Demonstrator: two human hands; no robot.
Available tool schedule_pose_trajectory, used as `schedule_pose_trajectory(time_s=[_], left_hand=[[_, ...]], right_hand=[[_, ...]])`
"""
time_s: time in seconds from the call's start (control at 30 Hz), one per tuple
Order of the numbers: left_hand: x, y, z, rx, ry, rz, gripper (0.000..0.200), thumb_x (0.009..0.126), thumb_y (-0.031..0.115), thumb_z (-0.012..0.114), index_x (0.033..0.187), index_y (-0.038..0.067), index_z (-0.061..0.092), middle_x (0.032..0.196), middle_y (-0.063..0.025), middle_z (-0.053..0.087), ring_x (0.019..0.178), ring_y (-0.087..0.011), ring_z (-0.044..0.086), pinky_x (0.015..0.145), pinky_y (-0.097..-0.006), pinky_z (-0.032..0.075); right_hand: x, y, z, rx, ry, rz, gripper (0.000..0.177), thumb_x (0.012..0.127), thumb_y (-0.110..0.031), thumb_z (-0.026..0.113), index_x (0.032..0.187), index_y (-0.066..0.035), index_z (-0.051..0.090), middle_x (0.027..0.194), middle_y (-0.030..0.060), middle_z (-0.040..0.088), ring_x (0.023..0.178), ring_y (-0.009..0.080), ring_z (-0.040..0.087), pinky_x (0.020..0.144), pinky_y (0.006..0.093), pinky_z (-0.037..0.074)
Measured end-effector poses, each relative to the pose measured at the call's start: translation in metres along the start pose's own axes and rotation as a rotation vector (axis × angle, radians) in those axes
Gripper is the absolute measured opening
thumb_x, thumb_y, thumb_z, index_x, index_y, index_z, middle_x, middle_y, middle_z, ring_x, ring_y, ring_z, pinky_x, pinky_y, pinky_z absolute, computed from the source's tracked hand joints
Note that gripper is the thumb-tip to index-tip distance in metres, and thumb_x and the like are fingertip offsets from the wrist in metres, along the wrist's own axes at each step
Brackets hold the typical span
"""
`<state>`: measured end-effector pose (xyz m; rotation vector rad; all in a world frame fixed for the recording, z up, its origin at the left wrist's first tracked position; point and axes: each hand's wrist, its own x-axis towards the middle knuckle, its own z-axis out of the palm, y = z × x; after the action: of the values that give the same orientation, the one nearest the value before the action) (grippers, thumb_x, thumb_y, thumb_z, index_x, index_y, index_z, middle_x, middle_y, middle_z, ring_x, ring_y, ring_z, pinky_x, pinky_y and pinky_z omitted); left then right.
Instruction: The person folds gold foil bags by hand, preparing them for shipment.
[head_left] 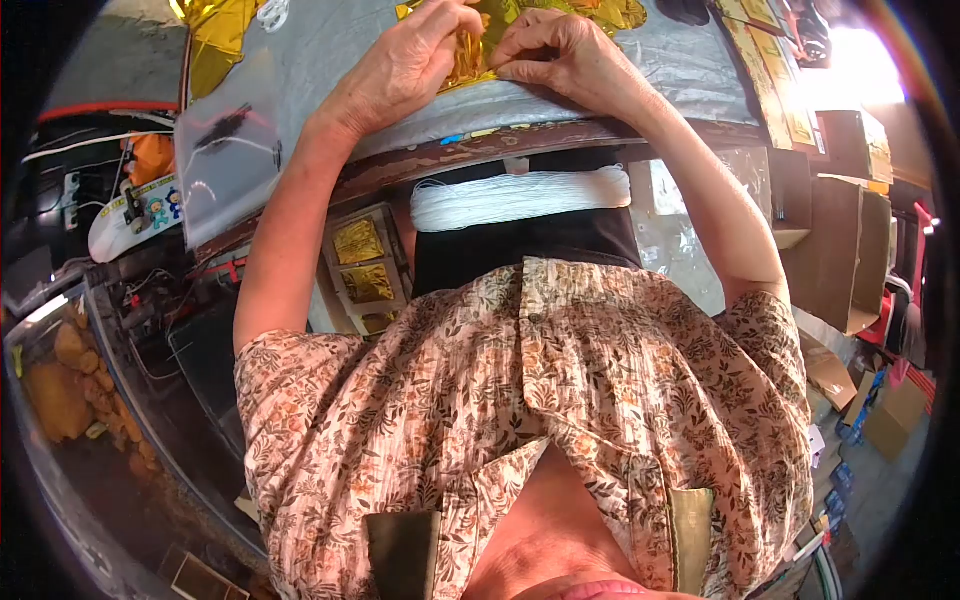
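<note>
Shiny gold foil [472,62] lies crumpled on the grey-covered table [330,40], between my two hands at the top of the view. My left hand [415,65] has its fingers curled at the foil's left side; the fingertips are partly out of frame. With thumb and forefinger pinched together, my right hand [565,55] grips the foil's near right edge. A long hank of white string [520,198] rests across my dark-clothed lap, below the table's worn front edge.
More gold foil [218,40] hangs at the table's upper left, near a clear plastic sheet [230,150]. Under the table, a tray [345,280] holds gold pieces. Cardboard boxes [840,240] stand to the right. A glass tank [90,400] is at lower left.
</note>
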<state>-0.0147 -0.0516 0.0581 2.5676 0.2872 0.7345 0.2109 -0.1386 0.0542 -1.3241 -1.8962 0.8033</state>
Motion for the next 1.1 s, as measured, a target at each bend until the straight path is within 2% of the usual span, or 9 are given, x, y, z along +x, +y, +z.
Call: schedule_pose_trajectory(time_s=[0.17, 0.4, 0.57, 0.6, 0.7, 0.77, 0.83, 0.87, 1.1], left_hand=[[-0.004, 0.002, -0.003, -0.148, -0.041, -0.337, 0.028, 0.102, 0.009, 0.056, 0.128, -0.003, 0.056, 0.146, -0.0281, 0.052, 0.133, -0.045, 0.054, 0.109, -0.0469, 0.046], [-0.02, -0.015, 0.014, 0.105, -0.103, -0.235, 0.057, 0.102, 0.019, 0.064, 0.148, -0.009, 0.045, 0.156, -0.0277, 0.044, 0.147, -0.0418, 0.042, 0.121, -0.0443, 0.037], [-0.026, -0.03, 0.023, -0.006, -0.047, -0.23, 0.064, 0.099, 0.023, 0.068, 0.149, -0.009, 0.044, 0.159, -0.0283, 0.04, 0.149, -0.0423, 0.039, 0.122, -0.0449, 0.036], [-0.023, -0.024, 0.018, -0.003, -0.041, -0.229, 0.064, 0.099, 0.023, 0.068, 0.149, -0.009, 0.044, 0.159, -0.0283, 0.04, 0.149, -0.0423, 0.039, 0.122, -0.0449, 0.036], [-0.015, 0.001, 0.006, 0.053, 0.063, -0.209, 0.055, 0.097, 0.023, 0.07, 0.143, -0.004, 0.056, 0.149, -0.0249, 0.055, 0.137, -0.0393, 0.054, 0.113, -0.043, 0.046], [-0.017, 0.006, 0.011, 0.162, 0.236, 0.004, 0.023, 0.094, 0.016, 0.073, 0.112, 0.005, 0.063, 0.134, -0.0137, 0.063, 0.105, -0.0346, 0.066, 0.092, -0.0443, 0.055], [-0.023, 0.003, 0.016, 0.257, 0.212, -0.035, 0.03, 0.09, 0.019, 0.077, 0.114, 0.005, 0.064, 0.129, -0.0135, 0.064, 0.106, -0.0348, 0.066, 0.093, -0.045, 0.055], [-0.026, 0.001, 0.019, 0.355, 0.188, -0.073, 0.037, 0.087, 0.022, 0.081, 0.116, 0.005, 0.065, 0.124, -0.0133, 0.065, 0.108, -0.0349, 0.066, 0.094, -0.0456, 0.055], [-0.036, 0.004, 0.029, 0.368, 0.197, -0.176, 0.023, 0.09, 0.02, 0.077, 0.106, 0.008, 0.068, 0.102, -0.0061, 0.064, 0.095, -0.0278, 0.069, 0.082, -0.0378, 0.061]], right_hand=[[0.005, 0.013, 0.006, -0.014, 0.018, -0.025, 0.012, 0.087, -0.01, 0.075, 0.087, 0.002, 0.074, 0.082, 0.0144, 0.071, 0.077, 0.0246, 0.068, 0.071, 0.0367, 0.052], [0.007, 0.008, 0.008, 0.009, 0.011, 0.013, 0.015, 0.089, -0.011, 0.074, 0.083, 0.003, 0.071, 0.078, 0.0143, 0.07, 0.07, 0.0205, 0.065, 0.065, 0.0362, 0.05], [0.002, 0.025, 0.014, -0.121, 0.032, -0.005, 0.018, 0.092, -0.017, 0.078, 0.1, -0.001, 0.077, 0.087, 0.0084, 0.077, 0.079, 0.0174, 0.073, 0.078, 0.0338, 0.059], [0.0, 0.025, 0.009, -0.056, -0.082, 0.104, 0.021, 0.099, -0.016, 0.072, 0.116, -0.005, 0.074, 0.108, 0.0065, 0.074, 0.097, 0.012, 0.067, 0.087, 0.0287, 0.055], [-0.007, 0.018, 0.0, 0.032, 0.101, 0.002, 0.024, 0.099, -0.018, 0.072, 0.12, -0.006, 0.073, 0.109, 0.007, 0.074, 0.097, 0.0128, 0.068, 0.089, 0.031, 0.055], [-0.005, 0.023, -0.006, 0.023, 0.192, 0.002, 0.024, 0.098, -0.012, 0.069, 0.119, -0.003, 0.072, 0.109, 0.0092, 0.074, 0.098, 0.0152, 0.068, 0.088, 0.0315, 0.055], [-0.004, 0.033, -0.014, 0.009, 0.378, 0.011, 0.025, 0.095, 0.0, 0.062, 0.118, 0.002, 0.07, 0.108, 0.0135, 0.073, 0.101, 0.0199, 0.069, 0.088, 0.0325, 0.055], [-0.007, 0.054, -0.021, 0.139, 0.29, 0.11, 0.039, 0.096, 0.005, 0.056, 0.133, 0.001, 0.063, 0.123, 0.0135, 0.07, 0.114, 0.0216, 0.066, 0.098, 0.0333, 0.053], [-0.013, 0.047, -0.032, -0.106, 0.457, 0.067, 0.04, 0.094, 0.0, 0.058, 0.134, 0.0, 0.063, 0.123, 0.0176, 0.069, 0.109, 0.0282, 0.068, 0.095, 0.0362, 0.054]])
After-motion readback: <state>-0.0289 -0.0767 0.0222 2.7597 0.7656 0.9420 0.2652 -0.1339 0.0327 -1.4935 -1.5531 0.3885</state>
